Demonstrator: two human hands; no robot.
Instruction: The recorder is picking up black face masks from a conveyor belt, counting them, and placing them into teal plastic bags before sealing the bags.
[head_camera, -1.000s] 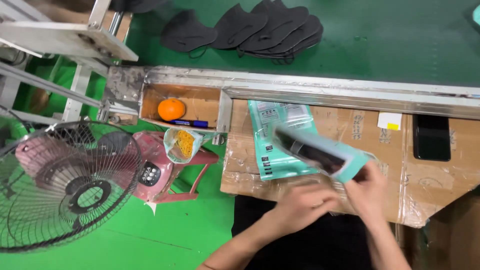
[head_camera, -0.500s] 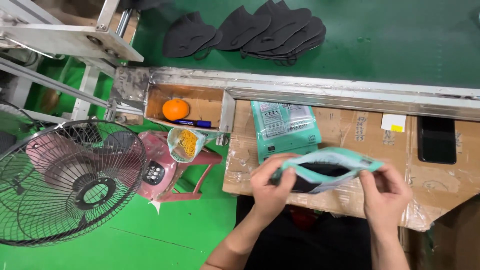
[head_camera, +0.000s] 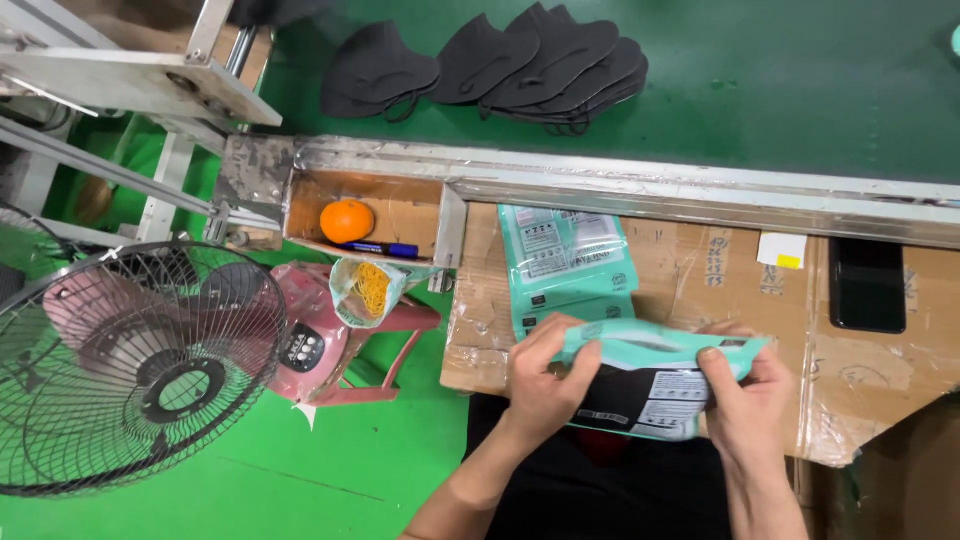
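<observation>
Orange (head_camera: 347, 220) sits in a small cardboard tray (head_camera: 405, 210), blue pen (head_camera: 385, 248) just beside it. Left of and below the orange: wire-caged fan (head_camera: 130, 365), pink stool (head_camera: 345, 345), bag of rubber bands (head_camera: 368, 290). Above and right of the orange: black masks (head_camera: 490, 65) overlapping on green belt (head_camera: 800, 90). Far right of the orange: black phone (head_camera: 866, 285) on cardboard surface (head_camera: 690, 265).

Glossy plastic pouch (head_camera: 640, 385), rough taped cardboard worktop (head_camera: 880, 370), matt cloth masks (head_camera: 500, 65).

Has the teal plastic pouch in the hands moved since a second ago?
Yes. The teal plastic pouch swung from tilted to level, dropping toward the cardboard sheet's near edge.
</observation>
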